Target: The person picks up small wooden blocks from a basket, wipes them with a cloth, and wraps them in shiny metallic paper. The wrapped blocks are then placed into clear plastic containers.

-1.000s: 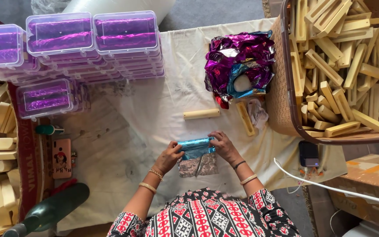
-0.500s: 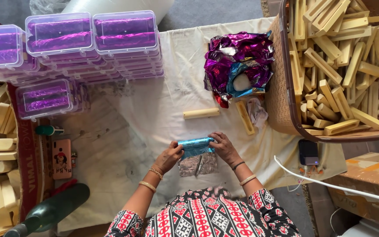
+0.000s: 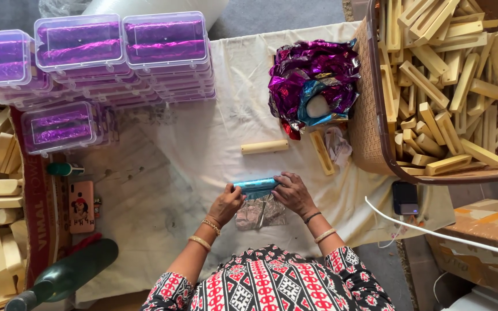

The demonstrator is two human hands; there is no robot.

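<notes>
Hands meet near the front edge of the white cloth (image 3: 214,138): the left hand (image 3: 226,203) and right hand (image 3: 293,192) each close their fingers around an end of a blue foil-wrapped block (image 3: 255,185). A bare wooden block (image 3: 264,147) lies just beyond, crumpled purple foil (image 3: 309,78) toward the far edge, a brown basket (image 3: 370,132) at the right edge.

The right hand (image 3: 295,194) covers one end of the blue foil-wrapped block (image 3: 255,186); the basket (image 3: 370,115) runs off-frame.
</notes>
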